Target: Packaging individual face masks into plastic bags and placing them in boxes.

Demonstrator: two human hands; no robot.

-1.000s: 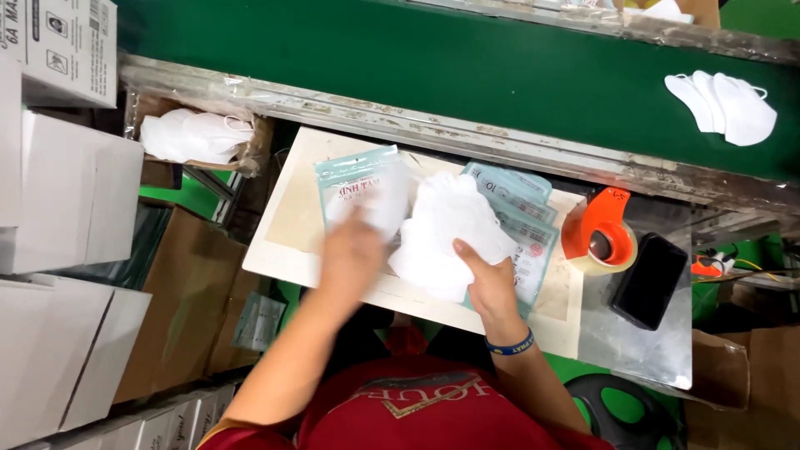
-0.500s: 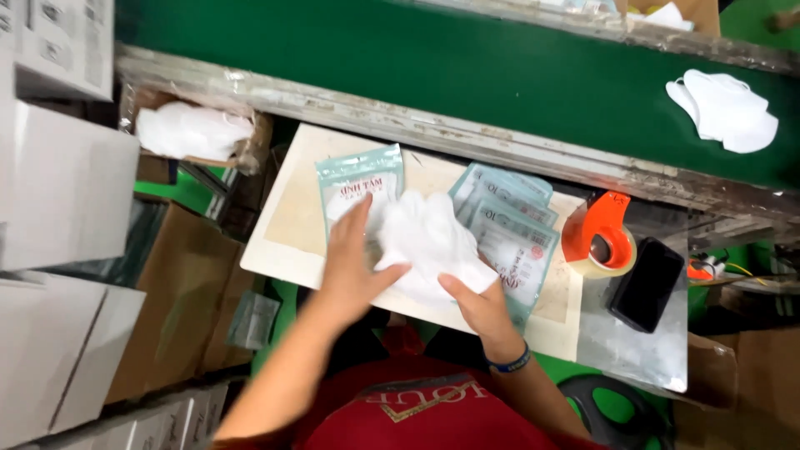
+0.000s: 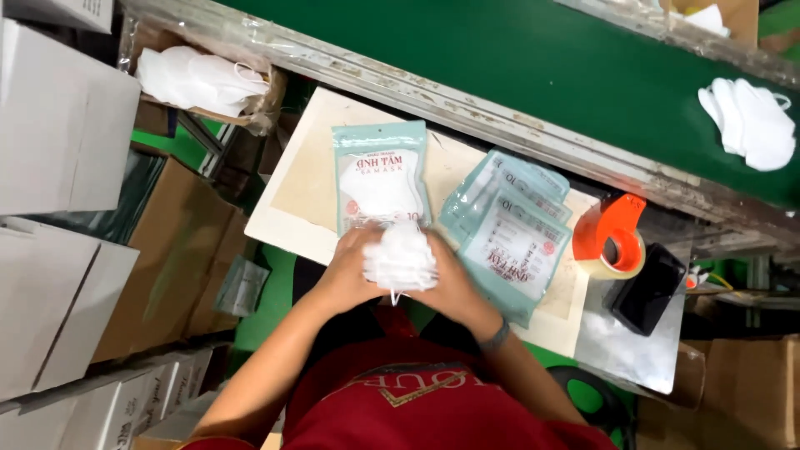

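A stack of white face masks [image 3: 400, 257] is pressed together between my two hands at the near edge of a pale work board [image 3: 304, 187]. My left hand [image 3: 348, 271] grips its left side and my right hand [image 3: 454, 283] grips its right side. Just beyond the stack lies a teal and clear mask pouch [image 3: 379, 177], flat on the board. To the right sits a fanned pile of the same empty pouches [image 3: 512, 233].
An orange tape dispenser [image 3: 612, 237] and a black phone [image 3: 648, 289] rest right of the board. A green conveyor belt [image 3: 517, 67] runs beyond, carrying loose white masks [image 3: 750, 121]. White cartons [image 3: 58, 125] stack at left; a box of masks [image 3: 200, 79] stands behind.
My hands have gathered the spread masks into a tight stack and drawn it back toward me, off the single pouch, which now lies uncovered.
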